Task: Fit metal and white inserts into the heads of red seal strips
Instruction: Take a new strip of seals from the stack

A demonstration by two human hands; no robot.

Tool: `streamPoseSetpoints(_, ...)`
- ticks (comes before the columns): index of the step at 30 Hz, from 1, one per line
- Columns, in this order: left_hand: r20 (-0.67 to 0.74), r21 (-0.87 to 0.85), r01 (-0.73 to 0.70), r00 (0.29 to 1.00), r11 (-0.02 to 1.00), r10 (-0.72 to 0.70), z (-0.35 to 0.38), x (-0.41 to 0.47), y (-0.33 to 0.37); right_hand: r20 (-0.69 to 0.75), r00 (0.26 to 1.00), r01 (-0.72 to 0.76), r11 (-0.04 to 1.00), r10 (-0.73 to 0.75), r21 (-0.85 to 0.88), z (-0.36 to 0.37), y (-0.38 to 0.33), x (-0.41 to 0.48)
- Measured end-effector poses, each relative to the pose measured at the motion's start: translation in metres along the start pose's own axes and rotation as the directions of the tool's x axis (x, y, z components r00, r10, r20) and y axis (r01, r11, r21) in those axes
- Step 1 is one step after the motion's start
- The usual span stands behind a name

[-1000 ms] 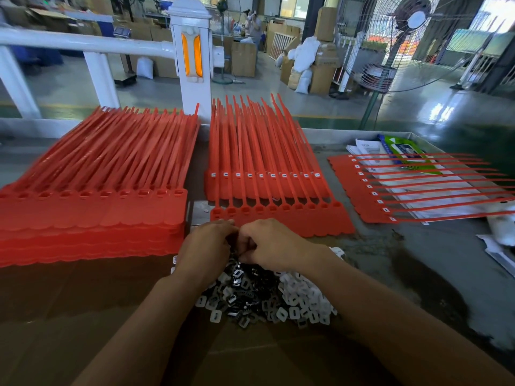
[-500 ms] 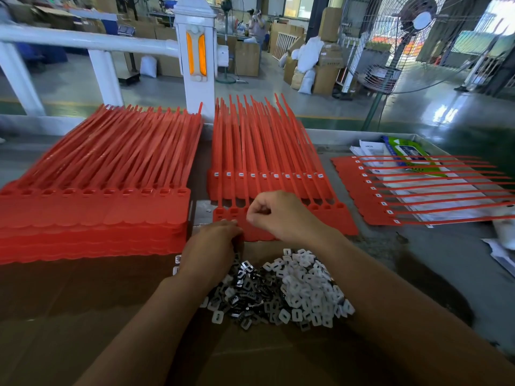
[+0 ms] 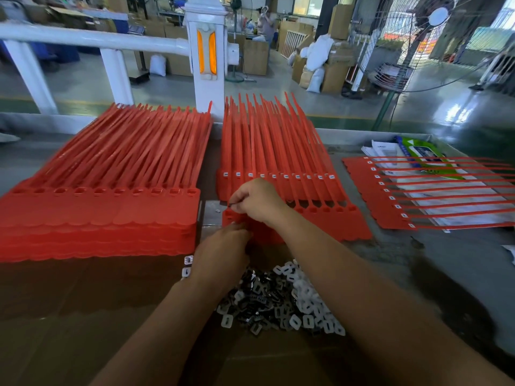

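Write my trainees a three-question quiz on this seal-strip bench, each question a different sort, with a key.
1. True or false: the right hand pinches a small insert above the near strip sheet.
2. Which strips already show white inserts? A, left stack; B, middle rear stack; C, none.
3. Fill in: the loose insert pile lies between the two ____.
Key: 1 true; 2 B; 3 forearms.
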State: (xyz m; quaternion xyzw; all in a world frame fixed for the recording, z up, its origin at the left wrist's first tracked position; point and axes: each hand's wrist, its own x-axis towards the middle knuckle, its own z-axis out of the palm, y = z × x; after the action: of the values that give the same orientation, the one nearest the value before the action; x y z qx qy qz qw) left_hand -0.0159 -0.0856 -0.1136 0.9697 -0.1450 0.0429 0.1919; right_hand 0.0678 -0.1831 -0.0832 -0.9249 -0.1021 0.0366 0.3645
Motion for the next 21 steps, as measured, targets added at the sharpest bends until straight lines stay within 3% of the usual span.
streamPoseSetpoints(9, 0.014, 0.012, 0.005, 1.0, 1.0, -0.005, 0.001, 0.001, -0.001, 0.081, 0.997, 0.016, 0.978, 0.001, -0.209, 0.006, -0.003, 0.005)
streamPoseSetpoints(15, 0.0, 0.019, -0.005, 1.0, 1.0, 0.005, 0.001, 0.001, 0.0, 0.097, 0.993, 0.099, 0.893, -0.062, -0.44, 0.011, -0.01, 0.006)
streamPoseSetpoints(21, -0.006, 0.015, -0.01, 1.0, 1.0, 0.01, 0.0, 0.0, 0.001, 0.069, 0.997, 0.063, 0.923, -0.04, -0.379, 0.01, -0.009, 0.005)
